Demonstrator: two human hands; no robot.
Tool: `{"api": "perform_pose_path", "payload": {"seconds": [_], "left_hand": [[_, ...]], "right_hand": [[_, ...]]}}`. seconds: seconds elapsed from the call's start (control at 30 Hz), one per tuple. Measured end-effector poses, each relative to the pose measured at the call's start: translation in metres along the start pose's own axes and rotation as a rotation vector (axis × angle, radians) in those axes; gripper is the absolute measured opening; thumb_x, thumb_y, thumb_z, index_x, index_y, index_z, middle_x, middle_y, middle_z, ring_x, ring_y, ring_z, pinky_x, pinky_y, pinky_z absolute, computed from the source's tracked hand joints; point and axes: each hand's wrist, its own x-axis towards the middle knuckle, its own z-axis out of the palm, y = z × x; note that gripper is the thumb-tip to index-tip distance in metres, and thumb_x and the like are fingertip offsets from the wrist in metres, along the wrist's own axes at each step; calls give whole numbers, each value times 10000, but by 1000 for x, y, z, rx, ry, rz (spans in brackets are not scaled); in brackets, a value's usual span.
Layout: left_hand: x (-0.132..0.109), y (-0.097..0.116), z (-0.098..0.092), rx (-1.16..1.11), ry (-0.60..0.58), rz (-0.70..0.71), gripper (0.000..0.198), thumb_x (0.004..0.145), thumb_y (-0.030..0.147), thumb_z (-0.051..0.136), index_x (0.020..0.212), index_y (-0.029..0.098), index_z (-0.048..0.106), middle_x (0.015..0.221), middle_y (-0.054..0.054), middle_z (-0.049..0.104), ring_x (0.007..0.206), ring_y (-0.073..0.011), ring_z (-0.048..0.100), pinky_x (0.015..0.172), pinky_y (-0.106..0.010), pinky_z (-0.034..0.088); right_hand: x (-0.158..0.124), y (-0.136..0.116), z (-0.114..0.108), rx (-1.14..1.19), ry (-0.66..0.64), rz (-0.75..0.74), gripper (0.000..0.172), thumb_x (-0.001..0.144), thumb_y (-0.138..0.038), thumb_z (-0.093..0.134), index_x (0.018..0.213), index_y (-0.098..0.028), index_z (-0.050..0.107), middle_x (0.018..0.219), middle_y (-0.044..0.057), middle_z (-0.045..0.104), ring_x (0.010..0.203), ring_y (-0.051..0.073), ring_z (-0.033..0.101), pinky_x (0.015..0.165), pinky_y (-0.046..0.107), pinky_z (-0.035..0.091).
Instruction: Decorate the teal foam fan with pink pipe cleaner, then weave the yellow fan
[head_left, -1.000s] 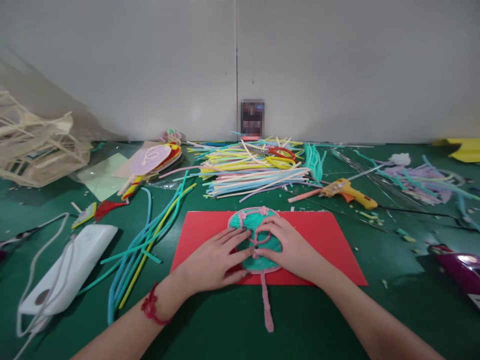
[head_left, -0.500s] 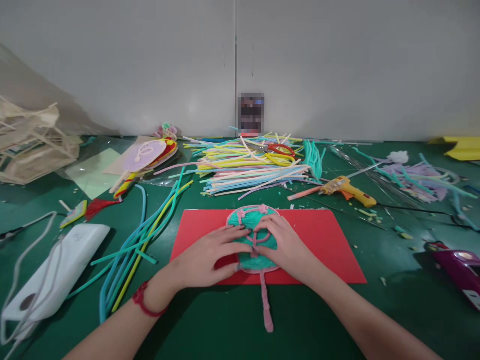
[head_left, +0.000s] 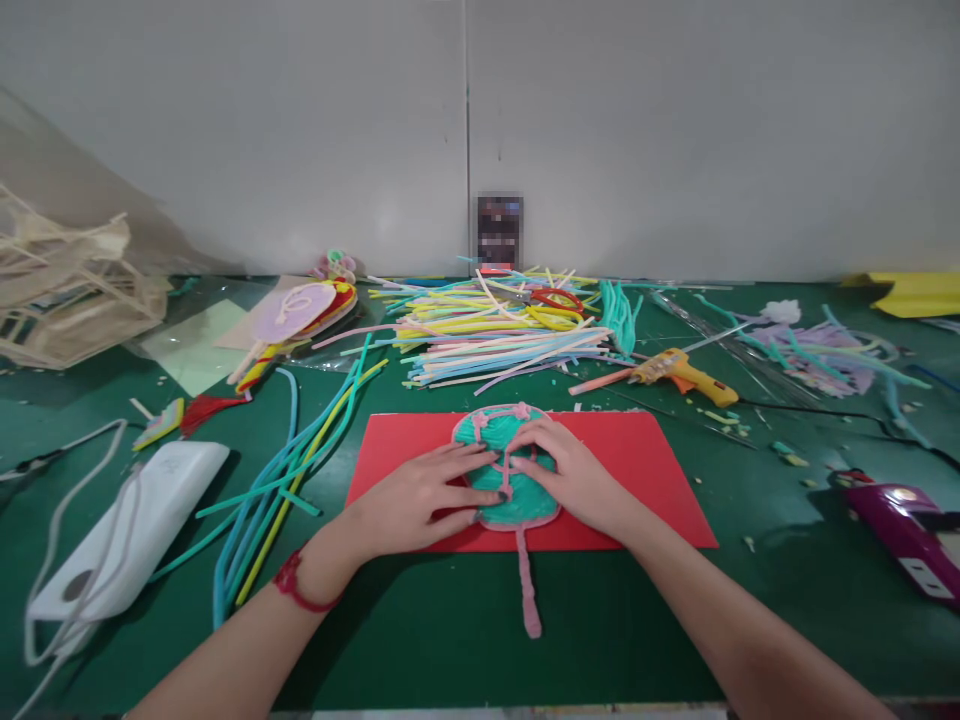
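Observation:
A round teal fan [head_left: 529,508] with a pink rim and pink handle [head_left: 527,590] lies on a red sheet [head_left: 649,475], its handle pointing towards me. My left hand [head_left: 420,497] rests at the fan's left side, fingers stretched and apart, their tips on the teal face. From the right, my right hand [head_left: 583,475] pinches a pink chenille stem [head_left: 506,478] near the fan's middle between thumb and fingers. Small pink knots [head_left: 520,410] show near the top rim. Part of the pink shape is hidden under my fingers.
Behind the sheet lie many coloured chenille stems [head_left: 495,345] with scissors [head_left: 555,300] on top. A yellow glue gun [head_left: 694,378] is at right, its cord trailing. Leftward are loose stems [head_left: 281,490], a white corded device [head_left: 139,530] and finished fans [head_left: 296,312]. A purple device [head_left: 900,525] sits far right.
The view has shifted slightly, showing the table's near edge. My right thumb and fingers have moved a little up the pink stem, away from my left fingertips, which stay on the fan.

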Motion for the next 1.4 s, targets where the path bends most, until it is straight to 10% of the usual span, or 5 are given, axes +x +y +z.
{"api": "perform_pose_path", "payload": {"seconds": [0.27,1.4], "left_hand": [[1,1,-3,-34,-13,-23,328,913,263,457,1212,285,589,1424,-54,417,1309,-241,391,1065,-427,368],[1,0,-3,-78,-8,-19,326,925,252,435,1214,277,584,1351,-20,512,1305,-224,399,1060,-421,388]], "right_hand": [[-5,-3,3,-108,-62,21,254,750,-377,679,959,-257,596,1158,58,535,1155,242,488,964,437,408],[-8,-7,-4,-49,-95,-40,23,773,-246,676,771,-266,686,1094,41,550,1112,220,517,963,423,429]]}}
